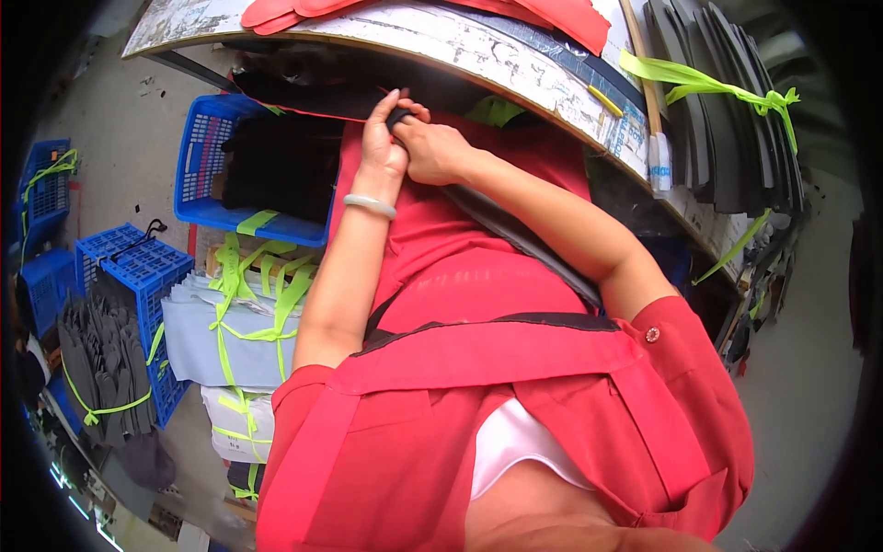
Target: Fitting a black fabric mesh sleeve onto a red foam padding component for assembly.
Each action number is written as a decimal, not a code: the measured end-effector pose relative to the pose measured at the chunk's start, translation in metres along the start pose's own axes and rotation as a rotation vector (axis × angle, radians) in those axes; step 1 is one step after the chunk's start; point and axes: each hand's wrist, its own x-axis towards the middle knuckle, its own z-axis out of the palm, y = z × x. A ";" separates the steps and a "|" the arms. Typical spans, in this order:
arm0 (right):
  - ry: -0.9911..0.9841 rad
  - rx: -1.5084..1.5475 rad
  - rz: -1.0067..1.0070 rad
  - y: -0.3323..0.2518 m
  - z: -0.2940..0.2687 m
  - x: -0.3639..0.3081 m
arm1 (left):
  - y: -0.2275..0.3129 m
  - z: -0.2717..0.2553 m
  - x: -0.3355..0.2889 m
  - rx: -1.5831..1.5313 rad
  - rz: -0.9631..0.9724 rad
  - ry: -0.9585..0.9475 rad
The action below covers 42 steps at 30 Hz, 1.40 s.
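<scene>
My two hands meet in front of my red apron, just below the table edge. My left hand point(380, 138), with a pale bangle point(370, 206) on its wrist, has its fingers curled against the right. The fingers of my right hand point(434, 150) are bent around a small black piece point(397, 117), which looks soft like cloth and sits pinched between both hands. Its full shape is hidden by the fingers. Left of the hands, a black panel with a red edge point(308, 95) stretches under the table; whether it joins the small piece I cannot tell.
Above the hands runs a worn white table point(515, 60) bearing red pieces point(552, 20), a yellow pen-like stick point(605, 101) and tied grey sheets point(727, 110). A blue crate point(198, 156) holds dark pieces at left. Tied light-blue bundles point(239, 336) and another blue crate point(152, 276) stand lower.
</scene>
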 end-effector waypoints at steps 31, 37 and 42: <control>-0.110 0.001 0.040 -0.006 -0.003 0.009 | 0.005 0.000 -0.012 0.099 0.010 -0.036; -0.016 0.068 0.028 -0.001 0.006 -0.026 | 0.009 -0.001 -0.010 0.087 0.054 0.004; -0.183 -0.028 0.065 0.008 0.010 0.030 | 0.014 -0.005 0.002 0.047 0.084 0.077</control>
